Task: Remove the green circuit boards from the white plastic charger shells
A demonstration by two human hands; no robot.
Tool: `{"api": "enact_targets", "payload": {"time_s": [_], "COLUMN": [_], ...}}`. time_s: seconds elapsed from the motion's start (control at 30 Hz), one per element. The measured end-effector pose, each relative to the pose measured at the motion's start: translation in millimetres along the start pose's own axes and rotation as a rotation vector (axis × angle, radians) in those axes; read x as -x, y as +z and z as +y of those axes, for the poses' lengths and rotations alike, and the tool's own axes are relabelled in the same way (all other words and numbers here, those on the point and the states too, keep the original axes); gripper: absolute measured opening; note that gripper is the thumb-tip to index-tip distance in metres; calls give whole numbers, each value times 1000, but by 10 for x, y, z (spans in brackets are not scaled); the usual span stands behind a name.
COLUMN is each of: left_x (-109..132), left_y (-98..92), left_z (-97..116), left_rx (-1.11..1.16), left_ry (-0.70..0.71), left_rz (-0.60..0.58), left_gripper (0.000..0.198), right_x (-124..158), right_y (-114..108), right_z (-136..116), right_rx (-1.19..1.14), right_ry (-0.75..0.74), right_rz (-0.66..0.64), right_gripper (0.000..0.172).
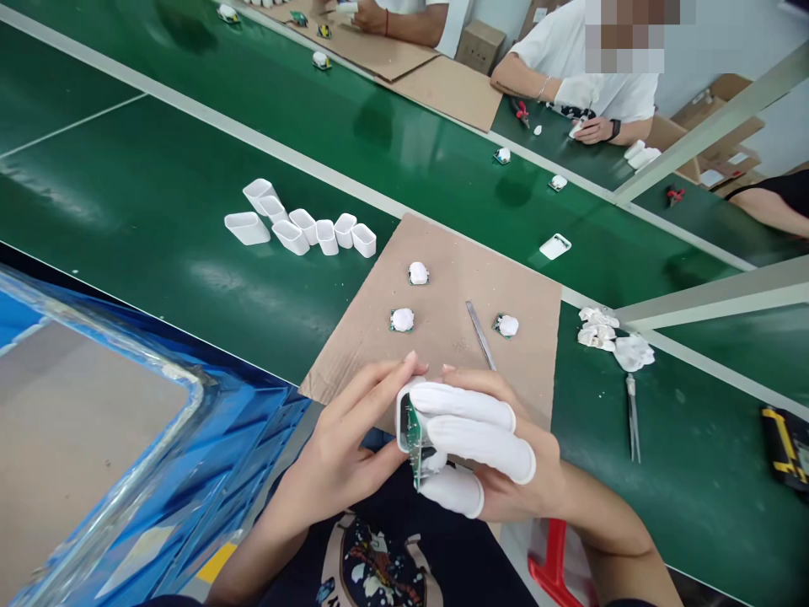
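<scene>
My left hand (346, 432) is closed round a white plastic housing (400, 419), whose open end faces right. In my right hand (490, 438), with white finger cots on several fingers, a green circuit board (415, 443) is pinched at the housing's mouth. How far the board sits inside is hidden by my fingers. On the cardboard sheet (354, 346) beyond my hands lie three small boards with white tops: one at the back (418, 273), one at the left (401, 320) and one at the right (506, 325). Metal tweezers (480, 335) rest between them.
Several empty white housings (291, 236) stand at the left. Crumpled white finger cots (597, 329) and a second pair of tweezers (632, 417) lie at the right. Across the green belt (436, 177), which carries boards, co-workers sit. A blue bin (208, 438) is at lower left.
</scene>
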State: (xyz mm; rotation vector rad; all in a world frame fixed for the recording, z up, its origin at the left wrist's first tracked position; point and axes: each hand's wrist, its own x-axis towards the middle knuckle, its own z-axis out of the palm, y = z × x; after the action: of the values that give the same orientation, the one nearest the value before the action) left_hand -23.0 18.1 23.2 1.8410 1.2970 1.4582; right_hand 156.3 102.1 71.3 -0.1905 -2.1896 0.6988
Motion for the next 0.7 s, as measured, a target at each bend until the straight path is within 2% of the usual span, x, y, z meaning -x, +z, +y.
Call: {"api": "enact_targets", "payload": {"time_s": [0.2,0.7], "left_x": [2,30], "left_y": [9,-10], "left_z": [6,-3], "left_rx": [10,8], "left_ry": [4,-39], "left_rz": [13,4], "left_gripper": [67,69], "right_x": [7,21], "right_y": [32,120], "right_z": [-2,28], "right_rx": [-11,45], "right_ry": [13,0], "right_rz": [15,65], "right_gripper": [25,42]}}
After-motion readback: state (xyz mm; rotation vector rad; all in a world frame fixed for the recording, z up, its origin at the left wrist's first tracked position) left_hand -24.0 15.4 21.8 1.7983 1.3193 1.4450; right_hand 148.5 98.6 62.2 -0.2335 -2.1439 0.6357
